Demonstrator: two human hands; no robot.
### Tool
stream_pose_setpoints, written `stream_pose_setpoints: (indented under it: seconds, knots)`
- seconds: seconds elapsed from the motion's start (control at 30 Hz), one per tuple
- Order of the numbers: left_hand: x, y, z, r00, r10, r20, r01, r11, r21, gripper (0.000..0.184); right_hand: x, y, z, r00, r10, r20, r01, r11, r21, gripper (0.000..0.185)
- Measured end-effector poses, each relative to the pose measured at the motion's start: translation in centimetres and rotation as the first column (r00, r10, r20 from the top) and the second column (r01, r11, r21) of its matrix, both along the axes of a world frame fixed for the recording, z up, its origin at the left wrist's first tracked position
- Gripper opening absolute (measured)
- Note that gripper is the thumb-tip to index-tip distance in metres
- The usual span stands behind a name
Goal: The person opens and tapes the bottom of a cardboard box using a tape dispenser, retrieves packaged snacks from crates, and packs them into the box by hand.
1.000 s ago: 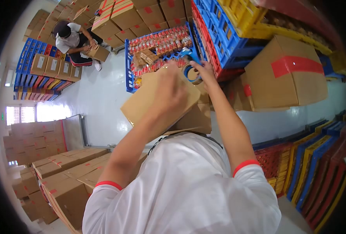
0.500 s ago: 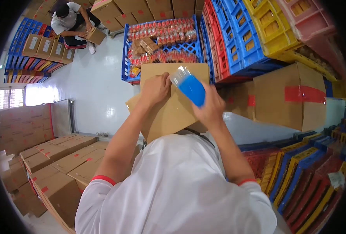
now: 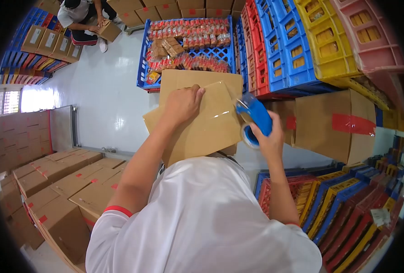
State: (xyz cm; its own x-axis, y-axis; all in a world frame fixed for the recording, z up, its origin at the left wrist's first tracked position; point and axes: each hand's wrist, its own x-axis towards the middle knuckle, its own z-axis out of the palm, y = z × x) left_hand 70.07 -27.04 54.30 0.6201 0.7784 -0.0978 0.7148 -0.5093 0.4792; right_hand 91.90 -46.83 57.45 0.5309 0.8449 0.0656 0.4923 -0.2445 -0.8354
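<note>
Blue tape dispenser (image 3: 259, 117), over the carton (image 3: 206, 129) 0.5 s ago, is now just beside its right edge, clamped in your right hand (image 3: 270, 139). Your left hand (image 3: 182, 106), fingers curled together, rests on the carton.

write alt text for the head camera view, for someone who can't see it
A person's left hand rests on taped cardboard while the right hand holds a blue tape dispenser beside it. Beyond are a blue crate of wrapped goods, stacked colored crates, and another person handling a box.
</note>
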Motion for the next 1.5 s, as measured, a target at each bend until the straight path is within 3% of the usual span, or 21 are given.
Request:
stream_pose_setpoints:
  seconds: [0.1, 0.17, 0.3, 0.37, 0.4, 0.47, 0.53, 0.6, 0.63, 0.67, 0.73, 0.87, 0.93, 1.03, 1.13, 1.27, 1.33, 1.4, 1.43, 1.47, 1.5]
  knots:
    - [0.1, -0.2, -0.1, 0.998, -0.052, 0.028, 0.051, 0.998, 0.037, 0.043, -0.1, -0.8, -1.1, 0.994, -0.075, -0.085, 0.081, 0.994, 0.070, 0.056]
    - [0.5, -0.3, 0.5, 0.999, -0.023, -0.028, 0.024, 1.000, 0.013, 0.043, -0.3, 4.3, -2.5, 0.990, -0.113, -0.088, 0.128, 0.973, 0.190, 0.056]
    - [0.6, -1.1, 1.3, 0.991, -0.045, -0.128, 0.044, 0.999, -0.009, 0.037, 0.9, 15.5, -3.5, 0.990, -0.106, -0.093, 0.122, 0.976, 0.183, 0.055]
    - [0.4, -2.0, 1.3, 0.991, -0.033, 0.131, 0.024, 0.997, 0.071, 0.034, 1.6, 17.1, -2.9, 0.983, -0.097, -0.156, 0.104, 0.994, 0.043, 0.056]
    - [0.5, -2.1, 1.4, 0.990, -0.047, 0.129, 0.037, 0.996, 0.082, 0.034, 1.9, 16.4, -3.7, 0.981, -0.108, -0.158, 0.118, 0.992, 0.053, 0.056]
    - [0.9, -2.1, 1.4, 0.916, -0.338, 0.216, 0.265, 0.914, 0.306, 0.040, 2.7, 13.3, -6.5, 0.993, -0.081, -0.090, 0.094, 0.984, 0.153, 0.052]
    - [2.3, -2.0, 2.2, 0.890, -0.424, 0.170, 0.358, 0.878, 0.320, 0.037, 3.5, 7.7, -6.9, 0.815, 0.010, -0.579, 0.054, 0.994, 0.093, 0.045]
    - [3.6, -1.7, 2.0, 0.854, -0.507, 0.118, 0.450, 0.833, 0.321, 0.034, 4.5, 2.0, -6.2, 0.641, -0.017, -0.767, -0.030, 0.998, -0.047, 0.036]
    - [4.4, -1.1, 1.8, 0.911, -0.407, 0.064, 0.396, 0.907, 0.142, 0.032, 4.2, 0.6, -6.3, 0.638, -0.017, -0.770, -0.027, 0.999, -0.044, 0.036]
    - [5.1, -0.9, 1.5, 0.947, -0.321, -0.015, 0.320, 0.947, -0.040, 0.031, 3.7, -0.8, -6.8, 0.536, -0.067, -0.842, -0.033, 0.994, -0.100, 0.035]
    - [6.1, -0.9, 0.8, 0.964, -0.259, -0.058, 0.257, 0.965, -0.042, 0.031, 3.6, -1.3, -7.2, 0.373, -0.091, -0.923, -0.055, 0.991, -0.120, 0.033]
    - [6.7, -1.5, 0.0, 0.988, -0.152, -0.026, 0.153, 0.988, 0.032, 0.038, 2.1, 8.6, -11.5, 0.407, -0.031, -0.913, 0.234, 0.969, 0.072, 0.031]
    - [6.6, -1.1, -0.5, 0.988, -0.138, -0.063, 0.141, 0.989, 0.046, 0.039, 2.0, 14.4, -13.2, 0.465, 0.003, -0.886, 0.275, 0.950, 0.147, 0.033]
    - [6.5, -1.2, -1.3, 0.990, -0.100, -0.096, 0.111, 0.986, 0.126, 0.044, 2.7, 17.7, -13.9, 0.586, 0.007, -0.810, 0.083, 0.994, 0.069, 0.030]
    - [7.2, -1.5, -1.2, 0.995, -0.044, -0.090, 0.061, 0.978, 0.197, 0.050, 2.5, 14.1, -13.1, 0.610, -0.062, -0.790, 0.154, 0.987, 0.041, 0.032]
    - [7.0, -1.9, -1.4, 0.994, 0.014, -0.105, 0.012, 0.969, 0.247, 0.051, 3.4, 1.8, -11.4, 0.438, 0.037, -0.898, -0.024, 0.999, 0.030, 0.034]
    - [7.4, -2.0, -1.0, 0.991, 0.015, -0.136, 0.022, 0.964, 0.265, 0.049, 3.5, -4.0, -9.4, 0.469, -0.001, -0.883, -0.017, 1.000, -0.010, 0.033]
    - [8.1, -2.4, 0.0, 0.998, 0.050, -0.028, -0.047, 0.996, 0.082, 0.048, 3.3, -8.2, -7.0, 0.454, -0.075, -0.888, 0.007, 0.997, -0.081, 0.036]
    - [8.1, -2.5, -0.1, 0.999, 0.035, -0.009, -0.034, 0.995, 0.090, 0.048, 2.9, -9.5, -5.7, 0.507, -0.081, -0.858, 0.030, 0.997, -0.077, 0.045]
    - [7.9, -2.5, -0.4, 0.972, -0.232, 0.047, 0.211, 0.939, 0.271, 0.046, 3.1, -10.5, -4.3, 0.543, -0.049, -0.838, 0.049, 0.998, -0.027, 0.049]
    - [8.1, -3.2, -0.4, 0.872, -0.486, 0.056, 0.410, 0.789, 0.457, 0.046, 3.5, -11.4, -2.4, 0.585, -0.023, -0.811, 0.067, 0.998, 0.021, 0.054]
